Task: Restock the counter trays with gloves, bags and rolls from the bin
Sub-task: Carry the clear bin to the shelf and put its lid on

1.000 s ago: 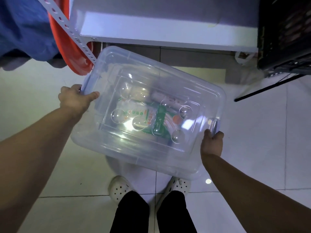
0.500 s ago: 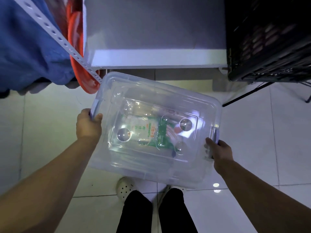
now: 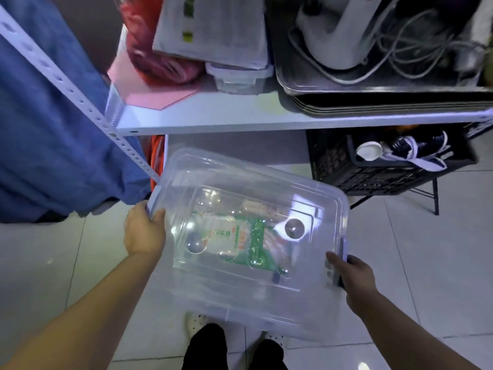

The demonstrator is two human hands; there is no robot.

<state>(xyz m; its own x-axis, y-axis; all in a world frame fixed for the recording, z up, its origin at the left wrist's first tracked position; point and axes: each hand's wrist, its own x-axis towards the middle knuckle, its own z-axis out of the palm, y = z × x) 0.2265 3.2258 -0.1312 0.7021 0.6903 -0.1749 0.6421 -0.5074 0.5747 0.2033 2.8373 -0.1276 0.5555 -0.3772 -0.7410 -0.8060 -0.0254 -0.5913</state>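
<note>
The scene was dim, with a cool bluish cast. Light came from above: the front edge of the white shelf (image 3: pixel 266 121) glowed, and bright glare patches sat on the clear lid of the bin (image 3: pixel 240 209), partly hiding its contents. The glossy floor tiles (image 3: pixel 426 249) carried soft reflections. The far items on the shelf were smeared with motion blur. Wide-angle distortion bent the straight lines toward the left and right edges.

Both arms reach forward and down, the left hand (image 3: pixel 144 233) and right hand (image 3: pixel 352 279) each clamped closed, held level and wide apart.
</note>
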